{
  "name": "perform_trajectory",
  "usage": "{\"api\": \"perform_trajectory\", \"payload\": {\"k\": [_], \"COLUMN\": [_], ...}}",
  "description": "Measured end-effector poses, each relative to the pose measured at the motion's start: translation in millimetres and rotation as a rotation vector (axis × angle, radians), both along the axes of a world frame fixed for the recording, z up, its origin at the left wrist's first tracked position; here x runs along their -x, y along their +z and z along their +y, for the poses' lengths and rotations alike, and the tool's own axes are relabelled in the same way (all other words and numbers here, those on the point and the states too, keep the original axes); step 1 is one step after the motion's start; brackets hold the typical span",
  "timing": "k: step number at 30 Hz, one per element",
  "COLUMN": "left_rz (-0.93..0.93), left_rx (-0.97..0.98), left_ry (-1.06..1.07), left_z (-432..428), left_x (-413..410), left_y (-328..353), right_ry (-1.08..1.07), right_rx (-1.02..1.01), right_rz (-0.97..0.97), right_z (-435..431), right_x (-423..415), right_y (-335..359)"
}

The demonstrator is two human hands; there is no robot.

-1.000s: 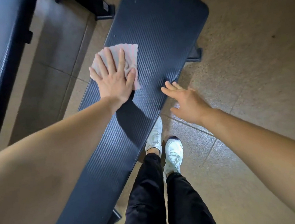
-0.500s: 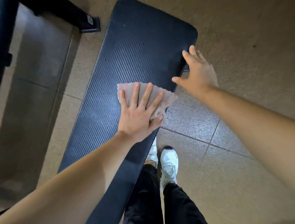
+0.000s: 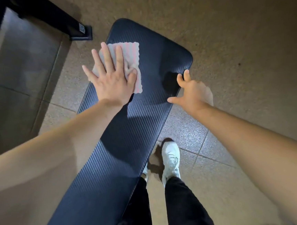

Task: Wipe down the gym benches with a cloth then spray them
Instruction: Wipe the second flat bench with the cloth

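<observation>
Pressing the cloth [image 3: 132, 54] flat with the left hand [image 3: 110, 79], fingers spread, at eleven o'clock on the bench [image 3: 124, 132], at its left edge. Keep strokes firm, overlapping, out to the far end. Leaving the right hand [image 3: 191, 92] loose at three o'clock, gripping nothing. Swept over from the right edge half a second back.

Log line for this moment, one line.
step: wipe | left hand: pressing cloth flat on bench | right hand: open, by bench edge
</observation>
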State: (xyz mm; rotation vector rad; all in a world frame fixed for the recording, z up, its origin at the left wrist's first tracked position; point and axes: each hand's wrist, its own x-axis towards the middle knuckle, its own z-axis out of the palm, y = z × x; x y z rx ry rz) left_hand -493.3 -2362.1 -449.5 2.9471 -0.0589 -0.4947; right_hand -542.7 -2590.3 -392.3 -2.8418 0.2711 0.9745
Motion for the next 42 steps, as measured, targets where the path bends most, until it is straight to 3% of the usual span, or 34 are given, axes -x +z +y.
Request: {"api": "perform_trajectory", "payload": {"k": [11, 19, 26, 30, 34, 39, 42], "left_rz": [0.008, -0.008, -0.058, -0.037, 0.013, 0.097, 0.040], "left_rx": [0.088, 0.019, 0.020, -0.002, -0.058, 0.196, 0.189], "left_ry": [-0.477, -0.574, -0.558, -0.447, -0.040, 0.145, 0.184], "left_z": [-66.0, -88.0, -111.6, -110.2, -73.0, -32.5, -38.5], "left_x": [75.1, 62.1, -3.8, -50.3, -90.9, -102.2, -87.4], "left_y": [2.8, 2.4, 2.6, 7.2, 5.2, 14.0, 29.2], "right_ry": [-0.110, -0.452, -0.558, -0.581, -0.566, -0.555, -0.535], "right_rx": [-0.268, -0.448, -0.528, -0.643, -0.643, -0.649, -0.575], "right_rz": [-0.063, -0.350, -0.283, -0.258, -0.224, -0.217, -0.223], "right_z": [-25.7, -61.9, -64.4, -46.0, -40.9, -44.5, -41.8], "right_x": [6.3, -28.6, -39.9, -27.8, -25.9, -29.4, -35.3], "right_y": [0.4, -1.2, -12.1, -20.8, -20.5, -21.4, -16.3]}}
